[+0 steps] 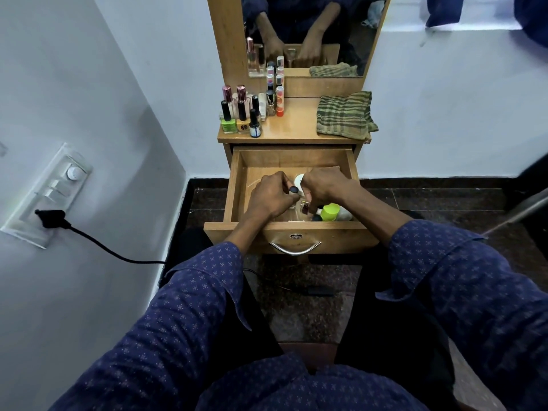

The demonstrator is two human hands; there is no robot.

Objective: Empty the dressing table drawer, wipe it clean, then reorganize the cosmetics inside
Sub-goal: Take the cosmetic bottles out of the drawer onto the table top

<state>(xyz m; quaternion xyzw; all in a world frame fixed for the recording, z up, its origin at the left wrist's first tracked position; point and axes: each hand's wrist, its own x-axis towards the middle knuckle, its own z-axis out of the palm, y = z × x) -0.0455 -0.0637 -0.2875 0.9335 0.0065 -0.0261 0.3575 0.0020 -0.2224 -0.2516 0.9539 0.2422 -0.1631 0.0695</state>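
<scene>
The drawer (237,185) of the dressing table stands pulled out toward the person, and both hands reach down into it. The left hand (271,197) has its fingers curled, pinching a small item with a dark round cap (293,190) between thumb and fingers. The right hand (324,188) is curled too, just beside the left, its fingers closed around a white round-topped container (299,181); how much of it the hand covers cannot be told. The two hands are close together over the middle of the drawer.

At the near right of the drawer, against its front wall, lies a bottle with a lime-green cap (330,211), with a small dark-capped piece (316,218) beside it and a small reddish bottle (305,207) just to its left, below the right hand.

On the tabletop (296,123) above, a cluster of cosmetics stands at the left: a green nail polish bottle (229,124), a yellowish one (243,124), a dark blue one (255,126), tall pink-capped perfume bottles (227,97) behind them, and an orange-based tube (280,102) farther back. A folded green striped cloth (344,115) lies at the right of the tabletop. The mirror (311,31) behind reflects the hands and cloth.

On the left wall, a black plug (52,219) sits in a switch panel (44,197).
</scene>
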